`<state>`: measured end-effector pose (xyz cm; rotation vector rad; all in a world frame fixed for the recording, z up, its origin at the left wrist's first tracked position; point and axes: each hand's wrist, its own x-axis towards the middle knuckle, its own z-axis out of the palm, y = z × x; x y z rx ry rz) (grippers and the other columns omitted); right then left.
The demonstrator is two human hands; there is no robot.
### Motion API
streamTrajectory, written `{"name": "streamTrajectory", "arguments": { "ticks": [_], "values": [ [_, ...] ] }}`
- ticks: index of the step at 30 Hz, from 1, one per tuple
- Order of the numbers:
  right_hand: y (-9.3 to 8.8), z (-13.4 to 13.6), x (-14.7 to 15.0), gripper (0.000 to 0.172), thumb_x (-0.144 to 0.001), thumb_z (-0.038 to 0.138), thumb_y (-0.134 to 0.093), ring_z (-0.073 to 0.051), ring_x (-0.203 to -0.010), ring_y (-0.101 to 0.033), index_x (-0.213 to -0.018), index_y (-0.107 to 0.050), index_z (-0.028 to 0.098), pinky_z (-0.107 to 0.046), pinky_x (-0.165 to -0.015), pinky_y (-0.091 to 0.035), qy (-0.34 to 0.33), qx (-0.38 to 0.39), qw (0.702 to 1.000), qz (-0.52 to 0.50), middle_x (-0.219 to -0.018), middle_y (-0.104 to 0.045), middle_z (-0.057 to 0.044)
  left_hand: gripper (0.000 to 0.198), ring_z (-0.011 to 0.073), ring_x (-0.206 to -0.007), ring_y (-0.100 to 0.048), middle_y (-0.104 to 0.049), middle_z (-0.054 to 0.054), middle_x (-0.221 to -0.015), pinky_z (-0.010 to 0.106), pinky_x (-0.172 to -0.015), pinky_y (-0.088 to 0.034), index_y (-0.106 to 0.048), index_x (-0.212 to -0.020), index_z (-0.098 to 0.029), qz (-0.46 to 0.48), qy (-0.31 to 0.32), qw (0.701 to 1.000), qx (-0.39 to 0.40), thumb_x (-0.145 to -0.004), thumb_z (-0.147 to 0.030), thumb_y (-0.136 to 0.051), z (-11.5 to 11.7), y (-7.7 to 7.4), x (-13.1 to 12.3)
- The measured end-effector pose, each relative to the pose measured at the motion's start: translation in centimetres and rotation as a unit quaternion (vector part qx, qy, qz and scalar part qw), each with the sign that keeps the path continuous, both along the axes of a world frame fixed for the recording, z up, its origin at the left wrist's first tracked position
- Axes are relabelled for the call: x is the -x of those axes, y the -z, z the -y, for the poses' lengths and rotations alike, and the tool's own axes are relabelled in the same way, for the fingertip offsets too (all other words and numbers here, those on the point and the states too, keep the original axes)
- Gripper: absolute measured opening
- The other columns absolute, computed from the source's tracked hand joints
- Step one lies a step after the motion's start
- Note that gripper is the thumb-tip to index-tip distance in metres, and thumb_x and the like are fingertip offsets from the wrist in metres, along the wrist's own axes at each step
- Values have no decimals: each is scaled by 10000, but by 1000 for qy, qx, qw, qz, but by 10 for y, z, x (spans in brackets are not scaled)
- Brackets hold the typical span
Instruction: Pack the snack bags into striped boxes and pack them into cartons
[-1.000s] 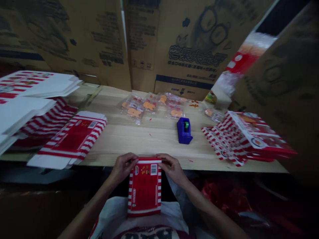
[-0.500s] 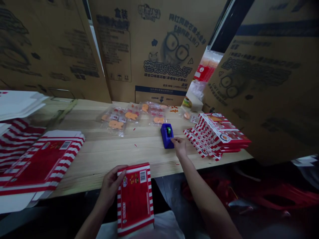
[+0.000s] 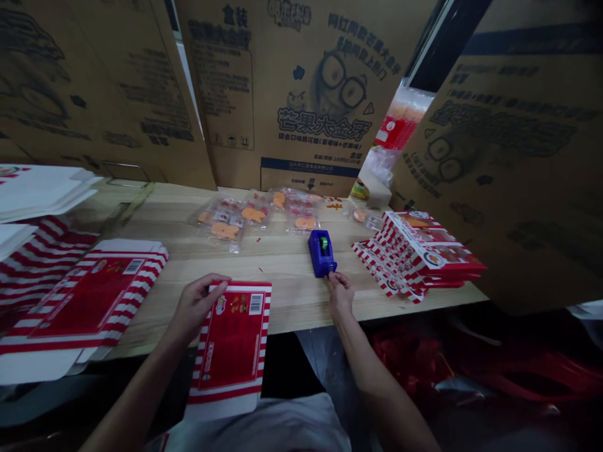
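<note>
My left hand (image 3: 195, 306) grips the left edge of a flat red-and-white striped printed carton blank (image 3: 230, 342), which lies partly over the table's front edge. My right hand (image 3: 340, 295) is at the front end of a blue tape dispenser (image 3: 322, 253) with a green core, its fingers closed against it. Any strip of tape there is too small to make out.
A wooden table (image 3: 282, 263) holds plastic packets of orange snacks (image 3: 223, 227) at the back. Stacks of striped cartons lie at left (image 3: 89, 301) and right (image 3: 417, 251). Large cardboard sheets (image 3: 301, 94) stand behind. Red plastic (image 3: 414, 358) lies below the table.
The carton has moved up and further over the table in my left hand. My right hand has gone from the dispenser's right side to its front end. The view has shifted slightly.
</note>
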<state>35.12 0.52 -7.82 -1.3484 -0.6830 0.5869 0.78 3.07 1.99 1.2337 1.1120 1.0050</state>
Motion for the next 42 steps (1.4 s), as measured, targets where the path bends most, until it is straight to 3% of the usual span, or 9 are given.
{"name": "streamTrajectory", "arguments": {
  "ticks": [6,11,15,18,24,30,38,40,42],
  "values": [
    [-8,6,0,406,-588,543,-715,-133,-592,-505,-595,-480,212,-364,-689,-516,6,8,999,-50,-599,-498,33,360,128,-567,-583,-652,1,-680,212,-533,-447,-670,-807,-142,-20,136,989,48,-686,-469,-758,-19,-9,-7],
    [-40,24,27,376,-585,502,-794,-145,-623,-552,-624,-610,176,-330,-636,-525,-170,49,982,-66,-689,-576,-8,327,118,-528,-559,-629,-3,-614,214,-535,-424,-668,-775,-126,-43,248,966,63,-713,-443,-721,-24,6,-11],
    [-75,18,66,321,-672,448,-788,-149,-712,-570,-617,-661,159,-277,-650,-478,-470,72,879,30,-804,-615,-39,276,117,-560,-542,-626,1,-612,206,-546,-405,-686,-708,-120,-61,279,957,50,-679,-387,-748,-22,12,-18],
    [-88,6,90,344,-733,467,-741,-131,-700,-541,-605,-639,164,-249,-641,-429,-587,49,797,130,-746,-582,-15,258,119,-569,-530,-622,-2,-606,205,-546,-398,-692,-705,-122,-67,291,954,41,-679,-373,-745,-18,8,-22],
    [-68,4,112,393,-667,463,-784,-92,-533,-442,-545,-568,159,-209,-488,-333,-542,99,809,208,-567,-526,28,302,119,-556,-522,-615,-2,-608,212,-544,-392,-688,-738,-124,-67,285,956,26,-697,-421,-724,-8,-1,-21],
    [-69,9,112,415,-533,439,-871,-84,-532,-465,-662,-610,143,-192,-487,-343,-532,150,832,58,-579,-571,43,356,129,-572,-534,-630,13,-638,219,-545,-401,-678,-748,-129,-62,297,953,9,-727,-484,-696,-6,-13,-17],
    [-70,10,121,600,-372,378,-939,-125,-648,-623,-847,-685,113,-253,-685,-465,-675,212,650,-278,-772,-679,-5,265,187,-723,-610,-682,70,-778,274,-678,-466,-754,-819,-181,-63,372,922,-86,-809,-426,-653,-3,-51,-23],
    [-76,0,118,538,-434,401,-924,-108,-605,-609,-824,-687,118,-237,-648,-463,-674,210,660,-256,-729,-666,7,259,198,-701,-624,-690,76,-767,284,-654,-487,-764,-791,-197,-60,353,930,-85,-792,-437,-665,-8,-53,-17],
    [-92,-20,105,460,-546,445,-875,-99,-574,-594,-819,-687,127,-230,-613,-469,-658,189,708,-175,-687,-652,14,262,222,-708,-650,-711,71,-797,294,-616,-515,-761,-786,-214,-72,238,967,-55,-737,-465,-704,-14,-47,-5]
  ]
}}
